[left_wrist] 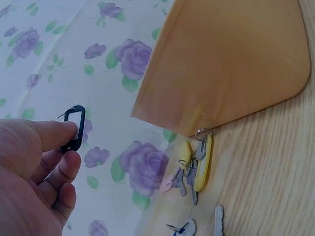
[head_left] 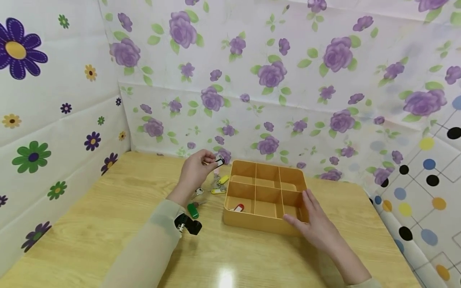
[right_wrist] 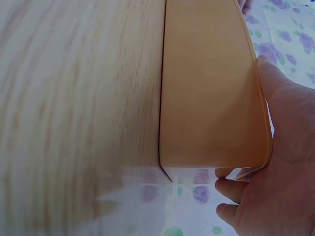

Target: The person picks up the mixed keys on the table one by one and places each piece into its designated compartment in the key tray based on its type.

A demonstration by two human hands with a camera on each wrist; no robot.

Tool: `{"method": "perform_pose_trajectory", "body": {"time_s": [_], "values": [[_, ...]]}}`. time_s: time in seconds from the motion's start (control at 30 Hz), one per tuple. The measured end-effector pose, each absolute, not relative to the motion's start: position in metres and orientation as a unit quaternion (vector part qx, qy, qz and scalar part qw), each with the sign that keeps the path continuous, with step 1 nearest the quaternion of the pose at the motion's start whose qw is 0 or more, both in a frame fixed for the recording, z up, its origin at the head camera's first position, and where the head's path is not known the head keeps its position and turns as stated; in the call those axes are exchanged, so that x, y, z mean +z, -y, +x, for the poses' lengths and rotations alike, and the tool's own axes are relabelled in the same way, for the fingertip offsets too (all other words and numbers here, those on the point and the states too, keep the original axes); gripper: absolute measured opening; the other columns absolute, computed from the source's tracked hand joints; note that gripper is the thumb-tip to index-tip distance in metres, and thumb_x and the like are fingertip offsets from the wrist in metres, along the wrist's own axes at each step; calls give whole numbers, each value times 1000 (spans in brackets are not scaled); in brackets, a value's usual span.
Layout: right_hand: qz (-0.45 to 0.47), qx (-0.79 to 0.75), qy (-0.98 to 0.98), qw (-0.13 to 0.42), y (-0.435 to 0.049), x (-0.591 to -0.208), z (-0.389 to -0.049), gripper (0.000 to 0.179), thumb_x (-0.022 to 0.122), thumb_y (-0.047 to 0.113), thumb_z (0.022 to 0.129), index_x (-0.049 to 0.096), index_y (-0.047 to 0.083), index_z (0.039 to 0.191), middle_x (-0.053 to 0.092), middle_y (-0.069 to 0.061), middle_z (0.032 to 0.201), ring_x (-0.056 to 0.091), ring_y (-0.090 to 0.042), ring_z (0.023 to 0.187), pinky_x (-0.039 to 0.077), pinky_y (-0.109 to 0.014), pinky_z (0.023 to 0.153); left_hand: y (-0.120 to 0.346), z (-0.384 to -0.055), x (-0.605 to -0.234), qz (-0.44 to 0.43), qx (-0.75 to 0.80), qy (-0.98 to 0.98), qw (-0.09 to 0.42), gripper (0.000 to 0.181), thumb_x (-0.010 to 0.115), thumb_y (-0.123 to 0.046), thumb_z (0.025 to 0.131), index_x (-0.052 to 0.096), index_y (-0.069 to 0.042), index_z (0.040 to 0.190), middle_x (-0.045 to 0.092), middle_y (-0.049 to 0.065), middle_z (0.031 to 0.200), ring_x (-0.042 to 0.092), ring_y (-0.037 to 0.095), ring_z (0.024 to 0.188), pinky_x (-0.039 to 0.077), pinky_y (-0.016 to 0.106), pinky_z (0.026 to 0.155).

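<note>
My left hand (head_left: 196, 170) pinches a black-framed key tag (left_wrist: 74, 129) with a white label between thumb and fingers. It is raised just left of the far end of an orange box (head_left: 263, 224) with six compartments. A red key tag (head_left: 239, 208) lies in the front left compartment. My right hand (head_left: 317, 222) rests at the box's front right corner, thumb at the front rim and fingers extended along the right side. Beside the box's left wall lie keys with yellow tags (left_wrist: 203, 163) and a pink tag (left_wrist: 167, 185).
A green key tag (head_left: 193, 211) lies on the wooden table (head_left: 108, 224) near my left wrist, with a loose-looking key (head_left: 199, 191) farther back. A black wrist mount (head_left: 188, 224) sits on the left sleeve. Flower-printed cloth (head_left: 252, 80) hangs behind the table.
</note>
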State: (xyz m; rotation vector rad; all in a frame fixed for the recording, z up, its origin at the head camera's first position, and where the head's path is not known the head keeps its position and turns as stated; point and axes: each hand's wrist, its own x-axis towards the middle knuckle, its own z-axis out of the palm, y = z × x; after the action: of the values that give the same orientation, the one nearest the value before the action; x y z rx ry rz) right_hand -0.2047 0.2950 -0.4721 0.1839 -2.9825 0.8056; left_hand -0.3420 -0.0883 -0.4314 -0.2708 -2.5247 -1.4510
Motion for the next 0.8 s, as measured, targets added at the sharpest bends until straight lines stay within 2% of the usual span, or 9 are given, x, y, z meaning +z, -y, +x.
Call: {"method": "perform_pose_trajectory", "body": {"time_s": [0.23, 0.47, 0.8], "values": [[57, 269, 961, 26, -293, -473, -207, 117, 64, 72, 103, 7, 1, 176, -1, -21, 183, 22, -60, 158, 37, -79, 114, 82, -340, -420, -97, -491, 857, 122, 15, 81, -15, 104, 75, -11, 118, 76, 2, 104, 70, 23, 92, 58, 41, 81], [49, 269, 962, 23, -293, -477, -207, 116, 66, 70, 103, 7, 1, 176, 0, -21, 183, 24, -60, 158, 35, -77, 116, 73, -336, -417, -100, -490, 856, 131, 14, 78, -15, 106, 75, -12, 119, 75, 3, 108, 71, 26, 98, 58, 43, 86], [52, 260, 964, 29, -294, -474, -206, 117, 64, 72, 103, 6, 1, 176, 0, -22, 183, 25, -61, 157, 36, -77, 116, 62, -337, -410, -120, -484, 856, 136, 20, 81, -14, 103, 74, -14, 122, 76, 0, 105, 71, 21, 95, 59, 43, 84]]}}
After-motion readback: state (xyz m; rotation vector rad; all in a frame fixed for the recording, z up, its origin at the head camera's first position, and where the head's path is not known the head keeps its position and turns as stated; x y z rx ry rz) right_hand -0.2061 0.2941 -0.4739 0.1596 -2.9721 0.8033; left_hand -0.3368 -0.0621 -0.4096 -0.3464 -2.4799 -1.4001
